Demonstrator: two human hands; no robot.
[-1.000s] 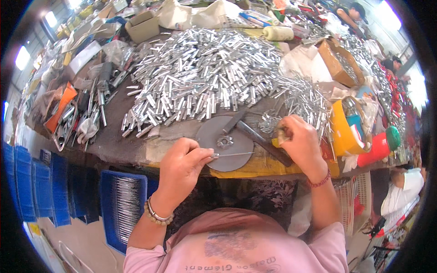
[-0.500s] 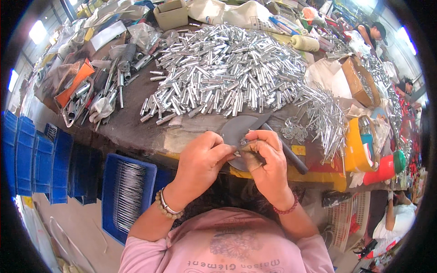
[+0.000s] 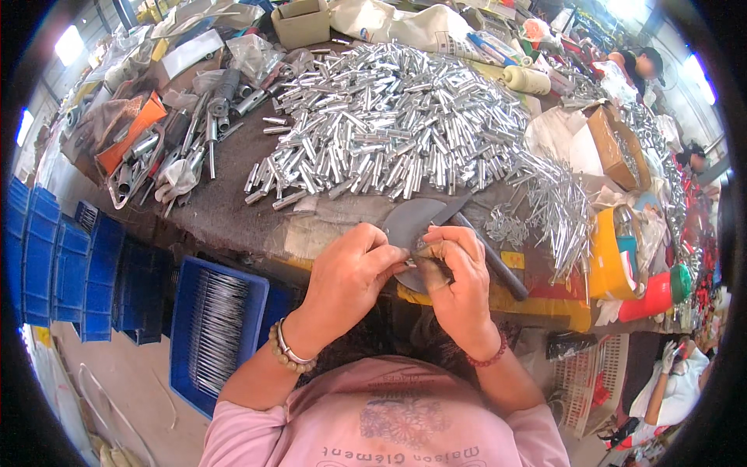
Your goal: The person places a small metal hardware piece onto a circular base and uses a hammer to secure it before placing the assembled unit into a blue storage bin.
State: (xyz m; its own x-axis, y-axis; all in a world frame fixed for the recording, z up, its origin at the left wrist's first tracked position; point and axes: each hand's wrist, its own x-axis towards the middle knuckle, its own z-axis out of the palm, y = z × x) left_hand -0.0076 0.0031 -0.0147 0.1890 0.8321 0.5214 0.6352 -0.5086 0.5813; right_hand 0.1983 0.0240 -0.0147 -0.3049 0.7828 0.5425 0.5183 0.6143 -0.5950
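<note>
Both hands meet over a round dark grey disc [image 3: 406, 222] at the bench's near edge. My left hand [image 3: 352, 268] pinches with thumb and forefinger around a small metal piece mostly hidden by the fingertips. Close against it, my right hand [image 3: 459, 284] has its fingers curled in a pinch, with darkened fingertips; what it holds is too small and covered to name. A dark flat blade-like strip [image 3: 451, 208] reaches past the disc, and a dark rod [image 3: 502, 268] lies right of my right hand. Beyond them spreads a big heap of short silver metal tubes [image 3: 405, 117].
Thin metal pins [image 3: 556, 210] lie in a pile at the right, near a yellow cut-open container [image 3: 611, 253] and a red bottle [image 3: 650, 294]. A blue bin [image 3: 177, 342] of long metal parts stands lower left. Tools and bags crowd the left. Other people work at far right.
The view has shifted slightly. Both hands stay pinched together in nearly the same place, with only small finger movement. A person at far right has moved an arm.
</note>
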